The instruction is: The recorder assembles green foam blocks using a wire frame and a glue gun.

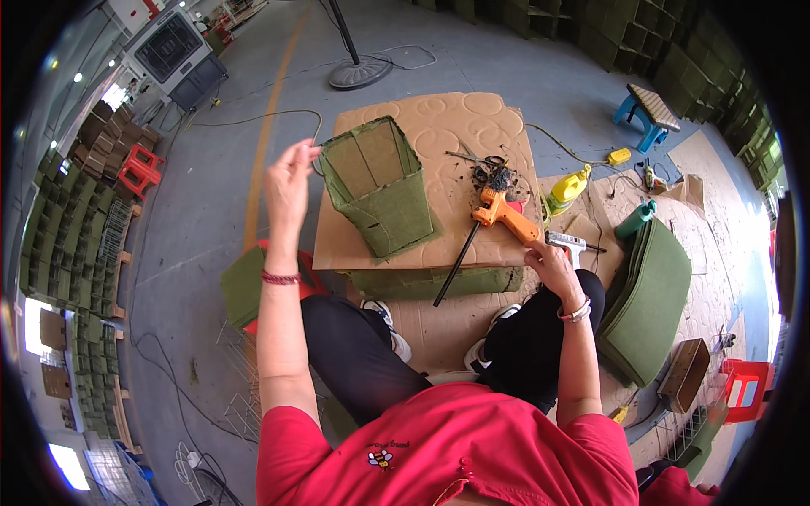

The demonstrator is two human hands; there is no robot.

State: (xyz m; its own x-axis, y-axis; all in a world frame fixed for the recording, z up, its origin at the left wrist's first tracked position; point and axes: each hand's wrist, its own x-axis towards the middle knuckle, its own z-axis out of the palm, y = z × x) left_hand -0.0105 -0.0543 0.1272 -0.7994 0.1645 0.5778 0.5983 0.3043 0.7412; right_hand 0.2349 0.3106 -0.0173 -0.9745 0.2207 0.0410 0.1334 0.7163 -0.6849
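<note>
A green felt box (392,211) lies tilted on the cardboard-topped work surface (472,126), its open side showing a brown inner panel. My left hand (288,181) is raised at the box's left rim, fingers bent and their tips closed at the corner. An orange hot glue gun (510,221) rests with its nozzle among dark glue residue (498,179), and a long black glue stick (456,268) protrudes from its back. My right hand (555,271) has its curled fingers at the end of the gun's handle. Scissors (477,157) lie behind the gun.
To the right are a yellow bottle (568,191), a white-grey glue gun (567,244), a teal bottle (634,219) and stacked green felt sheets (654,295). A blue-legged stool (648,114) and a fan base (360,72) stand farther off. Cables cross the floor.
</note>
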